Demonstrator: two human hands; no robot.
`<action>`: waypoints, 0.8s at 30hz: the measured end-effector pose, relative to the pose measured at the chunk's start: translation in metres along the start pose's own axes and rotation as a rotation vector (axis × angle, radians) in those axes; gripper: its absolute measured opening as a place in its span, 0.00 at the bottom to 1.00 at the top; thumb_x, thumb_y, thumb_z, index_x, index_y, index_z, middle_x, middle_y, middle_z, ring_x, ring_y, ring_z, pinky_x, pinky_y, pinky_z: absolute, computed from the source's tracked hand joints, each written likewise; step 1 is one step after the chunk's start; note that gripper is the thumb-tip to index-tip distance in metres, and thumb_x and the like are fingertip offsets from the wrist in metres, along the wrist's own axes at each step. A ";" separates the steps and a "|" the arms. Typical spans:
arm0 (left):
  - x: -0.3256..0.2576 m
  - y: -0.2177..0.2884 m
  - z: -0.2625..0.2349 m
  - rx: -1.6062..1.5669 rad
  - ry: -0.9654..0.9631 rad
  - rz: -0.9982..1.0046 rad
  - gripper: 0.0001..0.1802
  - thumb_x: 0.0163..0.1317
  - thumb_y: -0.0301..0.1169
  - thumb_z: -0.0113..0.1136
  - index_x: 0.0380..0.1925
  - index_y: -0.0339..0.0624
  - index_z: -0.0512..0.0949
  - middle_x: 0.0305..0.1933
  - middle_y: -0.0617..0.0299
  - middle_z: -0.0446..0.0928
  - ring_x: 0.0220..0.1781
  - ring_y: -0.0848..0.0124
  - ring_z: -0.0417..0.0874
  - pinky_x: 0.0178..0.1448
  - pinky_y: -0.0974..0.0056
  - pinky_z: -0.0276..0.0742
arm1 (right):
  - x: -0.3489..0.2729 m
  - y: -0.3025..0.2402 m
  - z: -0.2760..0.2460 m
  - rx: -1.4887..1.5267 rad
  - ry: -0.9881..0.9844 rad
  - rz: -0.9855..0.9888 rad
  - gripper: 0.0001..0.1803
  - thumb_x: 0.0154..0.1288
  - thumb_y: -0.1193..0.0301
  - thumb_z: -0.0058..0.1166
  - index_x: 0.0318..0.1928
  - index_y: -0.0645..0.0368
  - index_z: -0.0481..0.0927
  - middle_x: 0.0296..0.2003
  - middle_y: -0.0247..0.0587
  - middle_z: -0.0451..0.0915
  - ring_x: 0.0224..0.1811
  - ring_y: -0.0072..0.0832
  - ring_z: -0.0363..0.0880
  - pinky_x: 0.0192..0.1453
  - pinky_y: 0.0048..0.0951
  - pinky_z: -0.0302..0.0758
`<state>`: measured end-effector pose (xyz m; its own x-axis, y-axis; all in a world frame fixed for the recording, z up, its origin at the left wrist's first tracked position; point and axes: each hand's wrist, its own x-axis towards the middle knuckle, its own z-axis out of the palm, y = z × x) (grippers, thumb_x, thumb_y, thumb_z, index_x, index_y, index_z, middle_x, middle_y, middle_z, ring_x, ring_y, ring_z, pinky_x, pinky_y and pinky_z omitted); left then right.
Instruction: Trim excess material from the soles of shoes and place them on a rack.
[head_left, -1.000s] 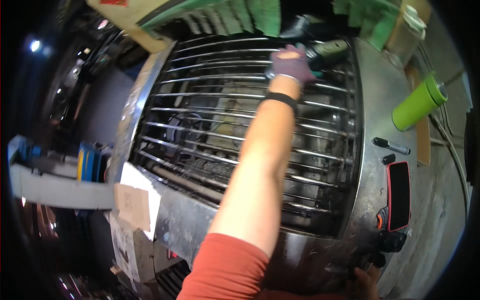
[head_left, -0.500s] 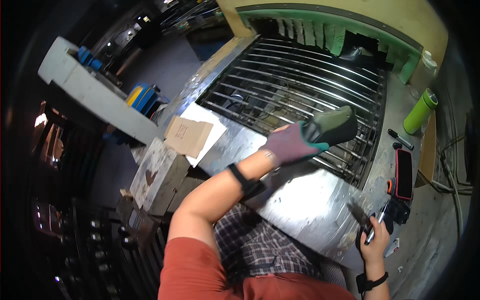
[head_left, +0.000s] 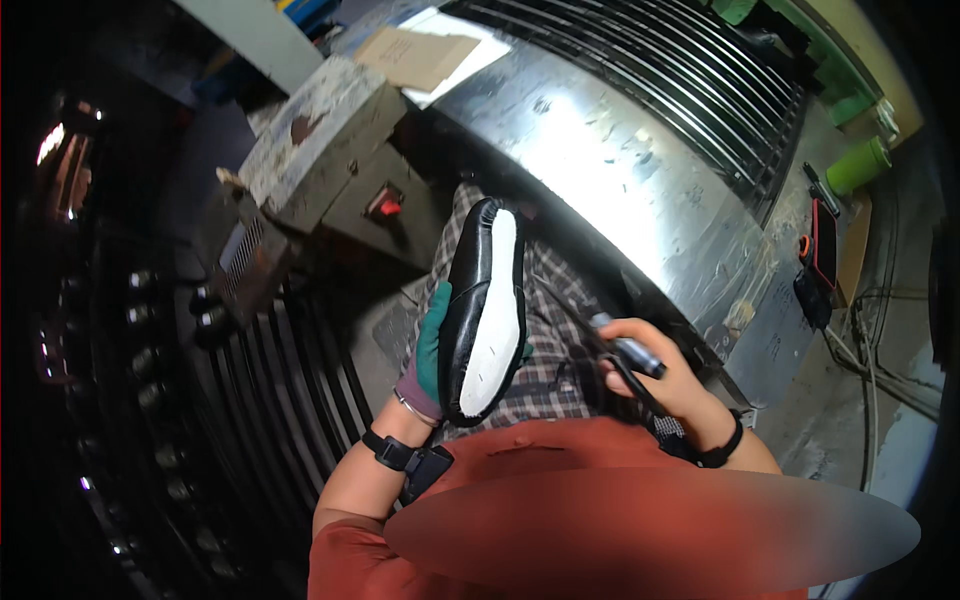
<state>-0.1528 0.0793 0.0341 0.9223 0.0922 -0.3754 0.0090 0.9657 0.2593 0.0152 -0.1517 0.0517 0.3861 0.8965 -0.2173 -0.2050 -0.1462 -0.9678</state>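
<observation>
Beyond the lap runs a metal bench (head_left: pixel 590 180), and this side of it, above the checked trousers (head_left: pixel 560 385), a black shoe (head_left: pixel 462 320) is held in the air, underside up. Its length points away from the body with a slight lean to the right; the leather-like upper is glossy, crossed by a seam on the left flank and gathered into small pleats round the far, narrower end. Down the middle lies a long white sole panel (head_left: pixel 497 330), slim at the waist and broader toward the body. The left hand (head_left: pixel 428 350), in a green and purple glove, comes up from below with the forearm bent inward; it is clamped on the shoe, gripping the left flank, with a bit of green fingertip showing at the right edge. The bare right hand (head_left: pixel 678 375) hangs to the right of the shoe, apart from it, back upward, its fingers curled closed round a slender black tool (head_left: pixel 630 380), too blurred to identify, and a silver-grey marker (head_left: pixel 637 357). Each wrist wears a black band (head_left: pixel 395 452). Smallest of all, two short dark marks (head_left: pixel 491 351) sit on the white.
</observation>
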 end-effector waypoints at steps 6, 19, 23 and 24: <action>-0.024 -0.020 -0.042 0.706 0.108 0.387 0.36 0.70 0.60 0.45 0.62 0.41 0.72 0.55 0.55 0.80 0.52 0.64 0.83 0.58 0.59 0.80 | 0.030 -0.002 0.051 0.517 -0.311 0.396 0.25 0.65 0.69 0.64 0.60 0.54 0.71 0.30 0.26 0.73 0.26 0.11 0.65 0.27 0.17 0.60; -0.014 -0.019 -0.075 0.067 -0.039 0.235 0.35 0.71 0.60 0.43 0.60 0.42 0.73 0.51 0.57 0.80 0.48 0.67 0.83 0.53 0.63 0.81 | 0.043 0.007 0.073 0.483 -0.306 0.463 0.25 0.67 0.70 0.62 0.62 0.54 0.69 0.25 0.24 0.69 0.18 0.10 0.57 0.21 0.19 0.53; -0.018 -0.018 -0.074 1.358 0.225 0.477 0.35 0.71 0.60 0.44 0.60 0.41 0.73 0.51 0.57 0.80 0.48 0.66 0.83 0.54 0.62 0.80 | 0.039 -0.001 0.064 0.416 -0.355 0.470 0.22 0.65 0.71 0.62 0.59 0.55 0.73 0.27 0.26 0.71 0.23 0.14 0.67 0.26 0.19 0.64; -0.017 -0.016 -0.067 0.894 0.178 0.379 0.36 0.70 0.61 0.43 0.60 0.41 0.73 0.51 0.55 0.80 0.49 0.64 0.83 0.56 0.59 0.80 | 0.039 -0.004 0.062 0.088 -0.279 0.250 0.21 0.64 0.72 0.62 0.57 0.55 0.74 0.29 0.27 0.73 0.29 0.17 0.71 0.31 0.21 0.70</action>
<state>-0.1949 0.0782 -0.0235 0.8537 0.4633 -0.2378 0.0813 0.3325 0.9396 -0.0247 -0.0904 0.0554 0.0573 0.9189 -0.3903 -0.3429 -0.3491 -0.8721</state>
